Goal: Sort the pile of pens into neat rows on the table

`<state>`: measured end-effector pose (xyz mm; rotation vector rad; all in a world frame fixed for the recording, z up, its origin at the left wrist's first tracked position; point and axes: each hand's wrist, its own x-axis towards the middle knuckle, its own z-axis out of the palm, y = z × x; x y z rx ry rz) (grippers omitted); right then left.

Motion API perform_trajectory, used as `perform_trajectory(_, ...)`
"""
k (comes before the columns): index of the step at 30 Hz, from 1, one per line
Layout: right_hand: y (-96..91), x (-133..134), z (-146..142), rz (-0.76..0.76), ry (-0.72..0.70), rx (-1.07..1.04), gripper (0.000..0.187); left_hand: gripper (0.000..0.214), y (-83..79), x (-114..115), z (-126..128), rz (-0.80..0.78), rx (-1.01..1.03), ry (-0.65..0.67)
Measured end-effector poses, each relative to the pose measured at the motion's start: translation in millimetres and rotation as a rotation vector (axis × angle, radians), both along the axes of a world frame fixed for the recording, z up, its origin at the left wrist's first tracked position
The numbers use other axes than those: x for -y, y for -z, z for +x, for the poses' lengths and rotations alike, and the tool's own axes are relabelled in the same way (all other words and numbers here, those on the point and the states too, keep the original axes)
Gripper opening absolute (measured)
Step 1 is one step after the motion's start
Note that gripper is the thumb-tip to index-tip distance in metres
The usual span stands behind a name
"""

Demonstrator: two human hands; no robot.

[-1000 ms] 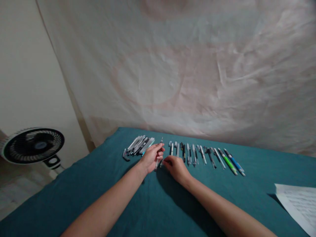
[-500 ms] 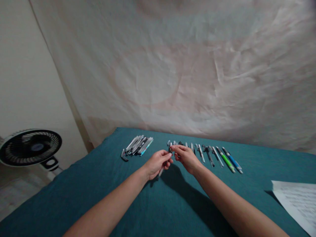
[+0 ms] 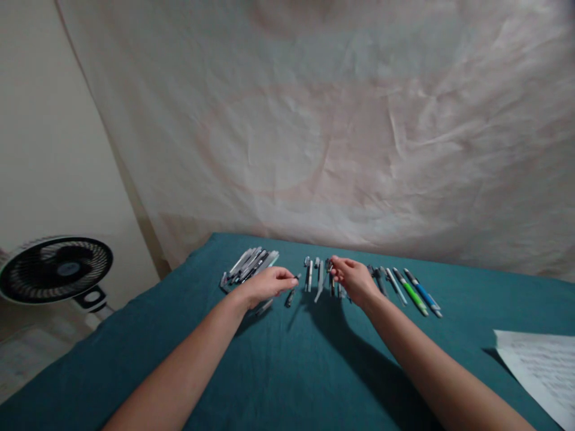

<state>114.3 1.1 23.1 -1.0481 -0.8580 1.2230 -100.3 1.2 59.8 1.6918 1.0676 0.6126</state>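
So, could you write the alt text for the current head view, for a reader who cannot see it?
A person's left hand holds a partly hidden pen above a green cloth; the right hand is over a row of pens. A pile of pens lies behind the left hand, with a fan at far left and paper at right.

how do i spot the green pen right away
On the teal cloth-covered table, find the row of pens reaching past the right hand. Second from the row's right end, between a pale pen and a blue pen, lies the green pen; only its barrel is bright green.
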Motion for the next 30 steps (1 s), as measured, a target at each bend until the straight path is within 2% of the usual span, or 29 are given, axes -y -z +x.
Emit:
perform_trajectory(2, 9.3, 5.6, -15.7, -0.069, -0.192, 0.114, 0.022, 0.019, 0.4, -2.6, -1.9, 0.025, 0.027, -0.036)
perform_trajectory(5, 21.9, 13.2, -38.1, -0.116, -0.326, 0.191, 0.024, 0.016, 1.3, -3.0, -2.3, 0.036, 0.066, -0.049)
perform_trajectory(11, 39.1, 15.5, -56.6, -0.123, -0.372, 0.273, 0.024, 0.014, 6.5, -3.2, -1.3, 0.049, 0.099, -0.022)
perform_trajectory(17, 45.5, 15.5, -61.3, -0.091, -0.357, 0.326, 0.026, 0.02, 12.6, -6.7, -3.0, 0.033, 0.084, -0.018)
perform_trajectory(21, 37.5, 17.2, -56.1, -0.068, -0.333, 0.33, 0.027, 0.024, 13.7, -3.8, -0.8, -0.014, 0.05, -0.028)
perform_trajectory(25, 17.2, 22.0, -45.4, -0.005, -0.317, 0.312, 0.027, 0.026, 15.5, 2.5, 7.5, -0.061, 0.055, -0.036)
perform_trajectory(30, -0.3, 34.4, -43.0, -0.023, -0.545, 0.329, 0.032, 0.026, 23.0, 5.7, 17.9, -0.106, 0.158, -0.093)
